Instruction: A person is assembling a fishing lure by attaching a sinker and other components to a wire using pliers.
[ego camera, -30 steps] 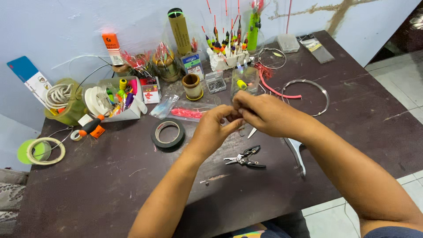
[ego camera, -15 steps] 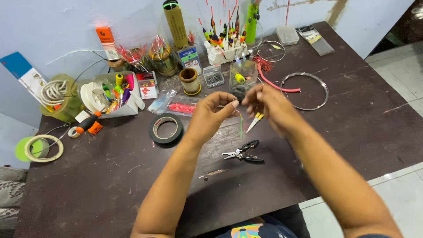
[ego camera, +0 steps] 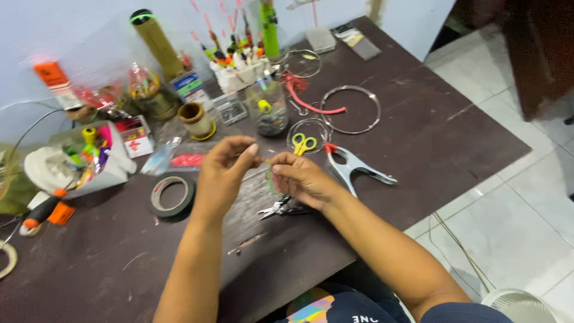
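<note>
Both hands have shifted apart a little since the earlier view, and the camera has swung so the dark brown counter [ego camera: 418,137] now runs off toward a tiled floor. Pinched between thumb and fingers, the left hand [ego camera: 224,173] holds its grip closed on a thin, pale green strand [ego camera: 267,169] that is too fine and blurred to identify. Just beside it, the right hand [ego camera: 302,179] pinches the same strand, fingertips nearly meeting the left's. Directly under the right hand lie small metal pliers [ego camera: 278,207] flat on the counter. Just beyond the fingertips sit yellow-handled scissors [ego camera: 304,143], with a grey metal spring clamp with a red tip [ego camera: 353,167] near the right hand's outer side. Near the left wrist's outer side lies a roll of black tape [ego camera: 172,195].
</note>
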